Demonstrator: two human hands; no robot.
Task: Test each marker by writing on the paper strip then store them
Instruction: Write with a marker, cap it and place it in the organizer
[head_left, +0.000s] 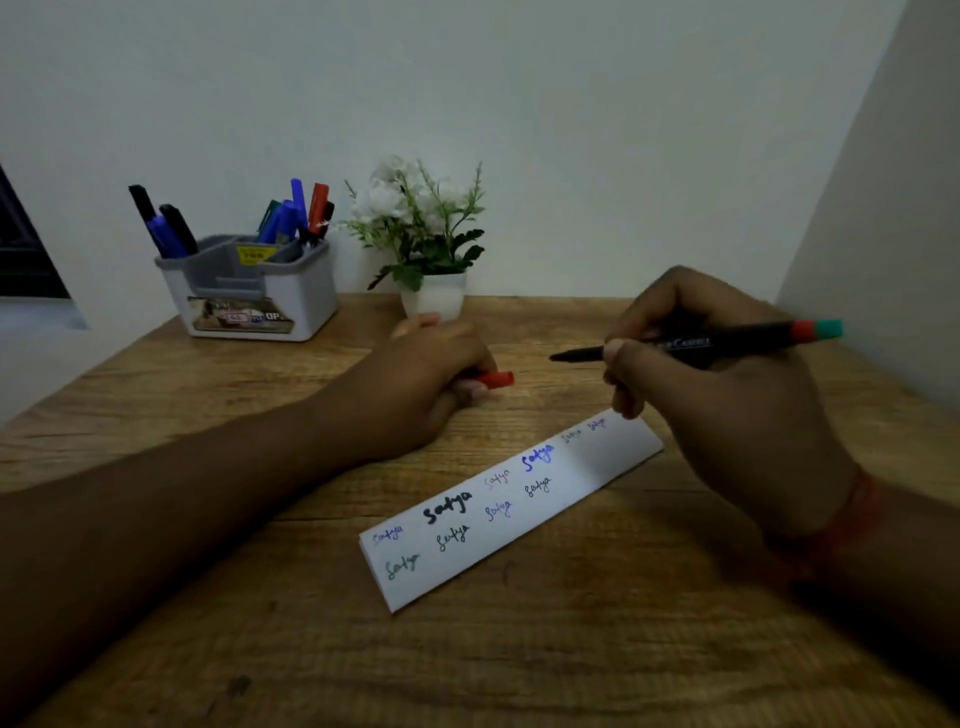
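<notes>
The right hand (727, 384) holds its grip closed on an uncapped black marker (696, 343) above the paper strip (597, 462) on the wooden surface (519, 649). The left hand (431, 374) clamps a red cap (496, 380). To test well, lower the tip onto the strip's blank right end and press lightly.

Most of the red cap (496, 380) is hidden inside the closed left hand (436, 374). The marker (696, 345) barrel is partly covered by the fingers (621, 358) of the right hand (727, 395). The organizer (254, 288) label is too blurred to be read. Both forearms are cut off by the frame edges.
</notes>
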